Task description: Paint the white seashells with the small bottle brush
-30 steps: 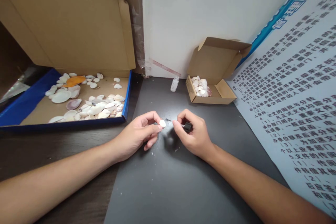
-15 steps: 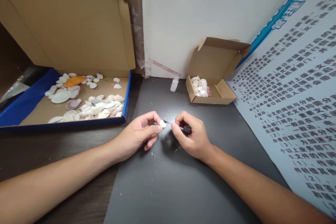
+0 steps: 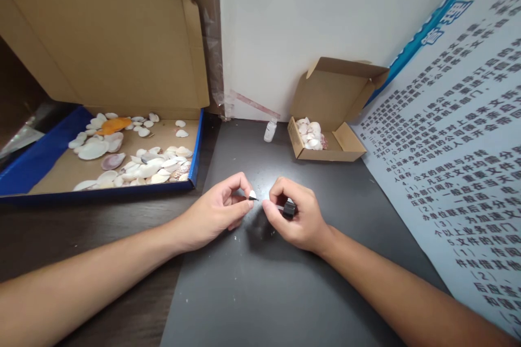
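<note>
Between its thumb and fingertips my left hand [image 3: 225, 203] pinches a small white shell [image 3: 252, 194]. Closed around a black-capped applicator brush [image 3: 289, 210] is my right hand [image 3: 296, 216], its thumb and index finger gripping the thin stem. The dark brush tip points left and lies across the shell, by the left fingertips; whether it touches the surface I cannot tell. Most of the shell is hidden behind the fingers and the brush. Behind the hands a small clear bottle [image 3: 269, 130] with a white label stands without a cap.
At the left, a blue cardboard box [image 3: 197, 146] with its lid raised holds many shells and an orange piece [image 3: 114, 126]. A smaller brown box [image 3: 334, 155] with shells sits at the back right. A printed poster [image 3: 459, 135] borders the grey mat [image 3: 244, 303] on the right.
The brush has shifted slightly, its tip moving down and left against the shell. My left hand has turned the shell so less of its face shows. The bottle and boxes stay put.
</note>
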